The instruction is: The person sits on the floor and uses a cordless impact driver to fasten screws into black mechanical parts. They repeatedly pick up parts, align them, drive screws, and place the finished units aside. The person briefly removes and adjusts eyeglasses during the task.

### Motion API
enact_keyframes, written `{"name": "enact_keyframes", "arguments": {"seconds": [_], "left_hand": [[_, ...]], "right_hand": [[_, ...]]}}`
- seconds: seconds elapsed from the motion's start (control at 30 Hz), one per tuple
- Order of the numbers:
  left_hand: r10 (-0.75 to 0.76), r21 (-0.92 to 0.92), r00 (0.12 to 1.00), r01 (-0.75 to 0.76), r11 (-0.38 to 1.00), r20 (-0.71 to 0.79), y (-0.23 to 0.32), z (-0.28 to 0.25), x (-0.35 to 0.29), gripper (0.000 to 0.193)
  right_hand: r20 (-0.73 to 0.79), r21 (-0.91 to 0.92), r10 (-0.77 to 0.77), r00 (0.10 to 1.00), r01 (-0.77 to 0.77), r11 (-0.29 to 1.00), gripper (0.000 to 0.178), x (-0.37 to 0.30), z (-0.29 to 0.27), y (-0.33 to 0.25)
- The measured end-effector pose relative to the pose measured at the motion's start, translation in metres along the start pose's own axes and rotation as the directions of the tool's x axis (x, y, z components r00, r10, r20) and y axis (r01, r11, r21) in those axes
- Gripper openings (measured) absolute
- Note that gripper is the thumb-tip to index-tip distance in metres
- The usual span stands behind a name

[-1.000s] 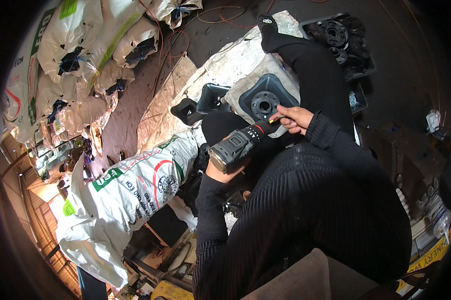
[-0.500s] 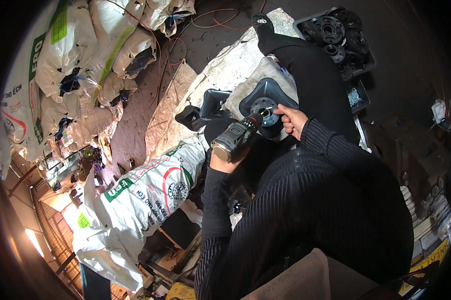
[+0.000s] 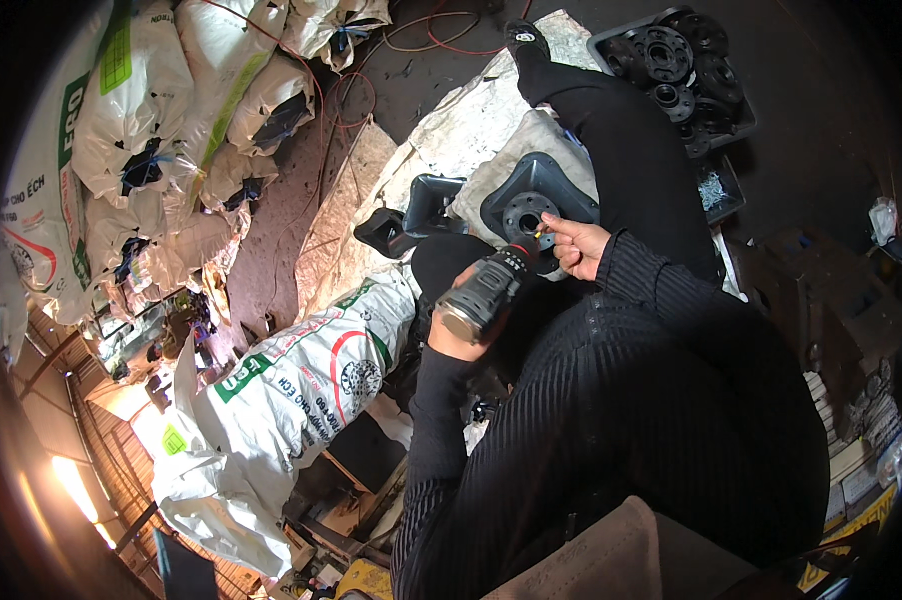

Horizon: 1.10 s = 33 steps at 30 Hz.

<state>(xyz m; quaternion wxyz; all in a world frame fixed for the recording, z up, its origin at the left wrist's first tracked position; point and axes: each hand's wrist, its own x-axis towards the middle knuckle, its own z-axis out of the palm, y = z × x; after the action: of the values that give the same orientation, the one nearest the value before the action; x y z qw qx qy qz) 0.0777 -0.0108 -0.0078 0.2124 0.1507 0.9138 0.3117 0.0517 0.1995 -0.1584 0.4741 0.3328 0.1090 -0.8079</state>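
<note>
My left hand [image 3: 453,338] is wrapped round the grip of a grey-and-black cordless drill [image 3: 479,298]. Its bit end reaches a round black disc with a ring of holes [image 3: 524,213], seated in a black flared square part [image 3: 543,172] by my legs. Close to the bit tip, my right hand [image 3: 581,246] pinches with thumb and forefinger; what lies between them is too small to name. Two more black flared parts, one squarish [image 3: 434,203] and one smaller [image 3: 379,232], lie to the left of the disc.
A black crate [image 3: 747,122] of round black parts stands at the far right, above a small tray [image 3: 735,198] of screws. White stuffed sacks [image 3: 136,100] pile up at the left; another white sack [image 3: 301,385] lies beside my left arm. Red hoses [image 3: 371,85] trail over the floor.
The drill has tilted and shifted slightly right and down, its bit end lower on the disc toward my right fingertips. My right hand has drawn a little down, still pinched.
</note>
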Motion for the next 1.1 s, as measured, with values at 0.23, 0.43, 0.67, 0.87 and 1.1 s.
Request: {"name": "enact_keyframes", "arguments": {"seconds": [0.23,0.43,0.67,0.87,1.1], "left_hand": [[-0.038,0.096,0.999,0.036,0.995,0.023,0.009,-0.004,0.000,0.062],[-0.131,-0.006,0.991,0.131,0.991,-0.022,-0.025,0.001,0.019,0.061],[-0.227,0.030,0.973,0.225,0.974,0.050,-0.022,-0.008,0.041,0.055],[-0.298,0.274,0.939,0.246,0.930,0.170,-0.005,-0.021,0.068,0.050],[-0.310,0.275,0.927,0.247,0.929,0.212,-0.002,-0.020,0.079,0.062]], "right_hand": [[-0.205,-0.169,-0.207,0.957,0.174,0.970,0.032,0.001,-0.010,0.011],[-0.426,-0.456,-0.488,0.762,0.285,0.843,0.037,0.026,-0.019,0.016],[-0.325,-0.637,-0.538,0.778,0.241,0.733,0.046,0.041,-0.026,0.012],[-0.314,-0.531,-0.528,0.789,0.316,0.787,0.037,0.035,-0.015,0.011],[-0.324,-0.486,-0.509,0.798,0.321,0.813,0.035,0.033,-0.011,0.007]]}}
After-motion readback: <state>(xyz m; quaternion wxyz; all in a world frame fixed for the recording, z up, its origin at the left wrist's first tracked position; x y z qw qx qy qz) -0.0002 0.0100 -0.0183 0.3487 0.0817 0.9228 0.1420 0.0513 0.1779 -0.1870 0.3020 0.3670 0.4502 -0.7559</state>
